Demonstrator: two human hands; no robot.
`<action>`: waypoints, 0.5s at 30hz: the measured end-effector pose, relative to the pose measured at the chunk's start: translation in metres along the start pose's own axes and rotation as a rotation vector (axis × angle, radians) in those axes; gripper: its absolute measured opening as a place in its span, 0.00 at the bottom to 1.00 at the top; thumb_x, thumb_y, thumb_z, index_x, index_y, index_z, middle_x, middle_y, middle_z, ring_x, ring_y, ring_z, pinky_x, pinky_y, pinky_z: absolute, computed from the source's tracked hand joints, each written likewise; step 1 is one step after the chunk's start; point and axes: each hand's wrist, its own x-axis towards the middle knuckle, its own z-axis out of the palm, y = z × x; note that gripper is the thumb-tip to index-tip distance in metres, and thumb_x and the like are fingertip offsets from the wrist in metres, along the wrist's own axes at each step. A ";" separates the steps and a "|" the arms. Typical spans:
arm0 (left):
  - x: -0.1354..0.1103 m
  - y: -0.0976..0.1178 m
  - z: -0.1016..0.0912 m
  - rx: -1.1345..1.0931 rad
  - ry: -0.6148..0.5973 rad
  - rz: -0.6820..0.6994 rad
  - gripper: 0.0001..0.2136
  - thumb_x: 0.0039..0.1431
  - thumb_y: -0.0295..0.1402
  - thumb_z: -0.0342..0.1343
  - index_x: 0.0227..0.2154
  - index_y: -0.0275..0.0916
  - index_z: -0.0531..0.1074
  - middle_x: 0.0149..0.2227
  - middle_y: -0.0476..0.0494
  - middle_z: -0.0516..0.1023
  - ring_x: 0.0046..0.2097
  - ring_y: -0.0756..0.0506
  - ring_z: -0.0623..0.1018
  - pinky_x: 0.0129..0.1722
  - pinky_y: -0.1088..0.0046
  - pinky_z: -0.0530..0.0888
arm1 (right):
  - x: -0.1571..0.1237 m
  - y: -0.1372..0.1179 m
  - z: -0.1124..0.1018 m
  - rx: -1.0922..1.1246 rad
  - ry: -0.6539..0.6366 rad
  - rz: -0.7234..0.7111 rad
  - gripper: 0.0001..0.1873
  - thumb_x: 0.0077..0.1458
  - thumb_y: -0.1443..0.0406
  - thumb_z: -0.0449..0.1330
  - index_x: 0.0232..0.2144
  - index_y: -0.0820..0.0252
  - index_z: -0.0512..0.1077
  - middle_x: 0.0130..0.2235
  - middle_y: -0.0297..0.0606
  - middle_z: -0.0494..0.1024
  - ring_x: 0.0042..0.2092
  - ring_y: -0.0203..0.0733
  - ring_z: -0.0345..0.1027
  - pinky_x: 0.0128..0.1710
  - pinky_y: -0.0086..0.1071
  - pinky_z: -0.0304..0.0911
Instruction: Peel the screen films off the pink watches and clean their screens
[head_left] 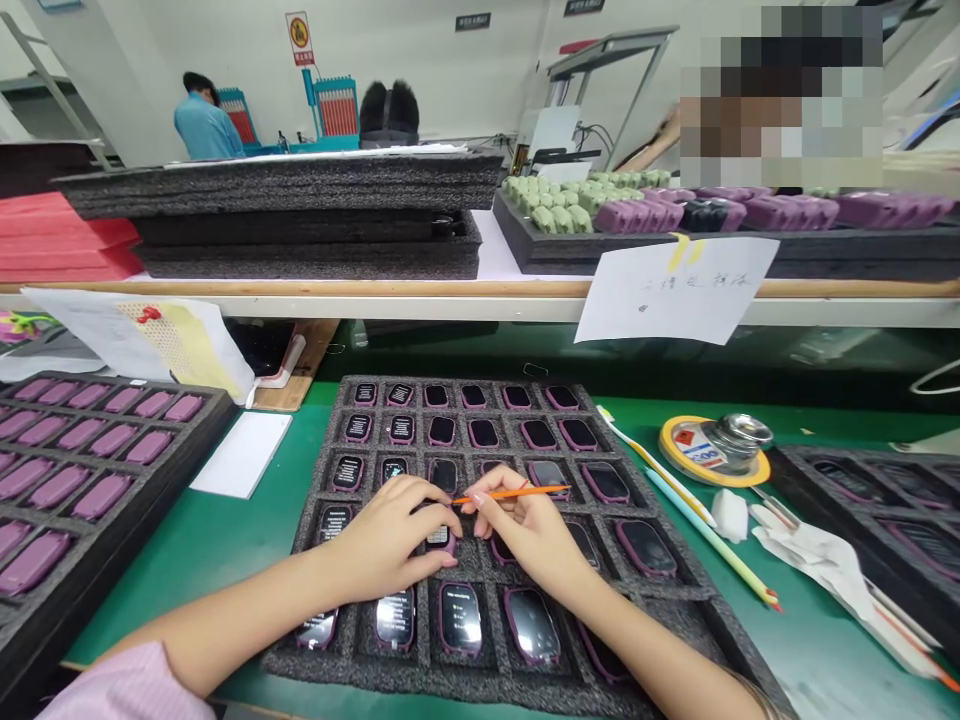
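A black foam tray (304, 655) with several purple smartwatches lies before me on the green bench. My left hand (386, 530) reaches over its middle, thumb and fingers closed about the edges of one smartwatch (439, 537) whose lit screen partly shows. From the right, my right hand (529, 525) pinches a thin orange stick (536, 491). The stick's left end is close to the left fingertips, at that watch's top edge; whether it touches the watch I cannot tell. Some watches, like the one at the lower middle (460, 618), show text, while others (646, 547) have dark screens.
Left stands another foam tray (187, 440) of purple pieces, beside a white pad (241, 455). Toothbrushes (712, 540), a round yellow-rimmed dispenser (712, 455) and crumpled tissue (814, 560) lie right. A shelf (420, 305) with foam stacks crosses behind; two people are beyond.
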 end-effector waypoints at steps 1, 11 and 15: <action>0.000 0.000 0.000 -0.013 0.001 -0.009 0.08 0.64 0.36 0.58 0.44 0.42 0.72 0.49 0.41 0.73 0.53 0.40 0.72 0.55 0.59 0.68 | 0.000 0.002 0.000 0.007 0.008 0.003 0.27 0.49 0.41 0.65 0.29 0.57 0.68 0.27 0.36 0.79 0.24 0.36 0.71 0.25 0.31 0.68; -0.002 -0.007 0.002 -0.095 0.035 -0.075 0.09 0.60 0.38 0.64 0.41 0.45 0.75 0.51 0.42 0.73 0.54 0.40 0.72 0.56 0.57 0.68 | -0.004 0.002 0.000 -0.003 0.020 0.017 0.27 0.50 0.41 0.65 0.27 0.55 0.65 0.25 0.35 0.77 0.26 0.38 0.73 0.28 0.33 0.71; -0.004 -0.010 0.005 -0.153 0.040 -0.096 0.10 0.58 0.38 0.65 0.42 0.45 0.74 0.51 0.44 0.75 0.55 0.40 0.72 0.57 0.56 0.68 | -0.006 0.000 0.001 -0.023 0.004 0.010 0.25 0.51 0.43 0.65 0.27 0.56 0.66 0.26 0.35 0.78 0.26 0.38 0.72 0.29 0.32 0.70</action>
